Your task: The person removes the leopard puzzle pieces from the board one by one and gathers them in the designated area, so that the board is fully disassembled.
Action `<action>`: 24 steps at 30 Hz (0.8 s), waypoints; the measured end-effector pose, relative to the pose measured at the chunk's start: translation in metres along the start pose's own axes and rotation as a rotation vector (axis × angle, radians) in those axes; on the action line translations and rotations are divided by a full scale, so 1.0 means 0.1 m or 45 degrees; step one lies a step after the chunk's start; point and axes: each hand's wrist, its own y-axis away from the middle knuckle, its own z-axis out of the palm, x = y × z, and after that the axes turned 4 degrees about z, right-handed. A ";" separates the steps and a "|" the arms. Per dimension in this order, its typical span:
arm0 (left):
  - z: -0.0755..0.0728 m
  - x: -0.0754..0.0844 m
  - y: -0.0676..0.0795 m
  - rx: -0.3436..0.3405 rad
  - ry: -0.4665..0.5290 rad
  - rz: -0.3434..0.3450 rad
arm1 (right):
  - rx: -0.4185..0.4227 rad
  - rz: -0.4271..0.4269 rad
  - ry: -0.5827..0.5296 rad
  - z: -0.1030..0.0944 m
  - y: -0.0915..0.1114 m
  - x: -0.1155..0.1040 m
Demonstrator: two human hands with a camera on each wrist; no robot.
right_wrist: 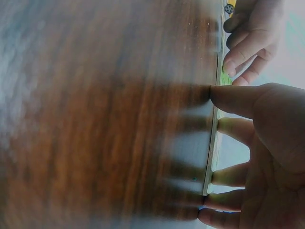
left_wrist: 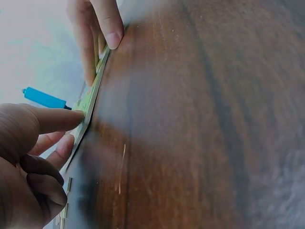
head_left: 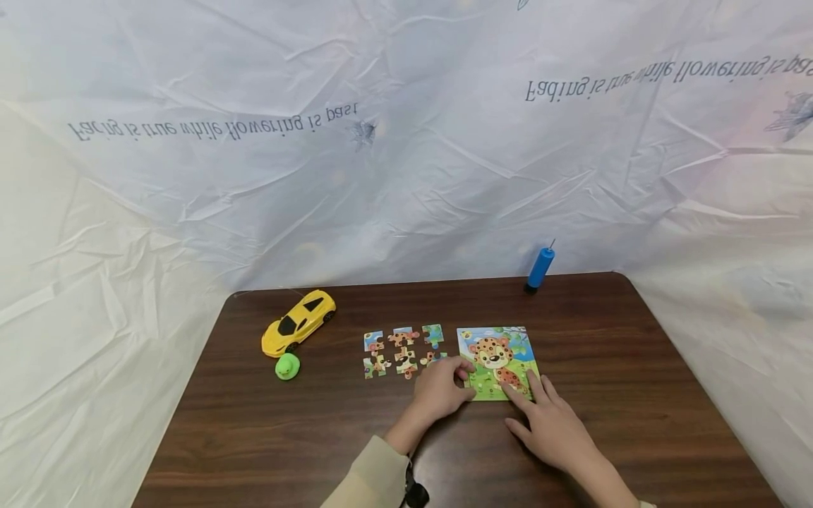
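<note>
A square jigsaw puzzle point(head_left: 492, 356) with a cartoon leopard on a green and blue ground lies flat on the brown table. At its left edge is my left hand point(head_left: 441, 388), thumb near the lower left corner and index finger higher up, touching the board. My right hand point(head_left: 551, 425) rests its spread fingers on the lower right of the picture, while the thumb is on the table just below. The left wrist view shows the puzzle's thin edge point(left_wrist: 95, 93) between both hands. Loose puzzle pieces point(head_left: 405, 360) lie in two rows left of the board, one partly behind my left hand.
A yellow toy car point(head_left: 298, 323) and a small green rubber toy point(head_left: 287, 366) sit at the table's left. Near the back edge a blue hand pump point(head_left: 540, 268) with a thin needle stands upright. Pale printed cloth point(head_left: 406, 176) hangs behind the table point(head_left: 254, 451).
</note>
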 end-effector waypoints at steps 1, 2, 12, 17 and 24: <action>0.00 0.00 0.00 0.003 0.003 0.001 | -0.002 0.001 0.001 0.00 0.00 0.00; 0.00 0.00 0.00 0.007 0.007 0.005 | -0.005 0.002 0.002 0.00 0.00 0.00; 0.00 -0.02 0.01 0.038 0.063 0.029 | -0.031 0.010 0.000 -0.01 -0.01 0.00; 0.01 -0.01 0.00 0.059 0.097 0.034 | -0.049 0.016 -0.003 -0.01 0.00 -0.01; 0.01 -0.04 0.01 0.106 0.169 0.064 | -0.065 0.021 -0.002 -0.01 -0.01 -0.01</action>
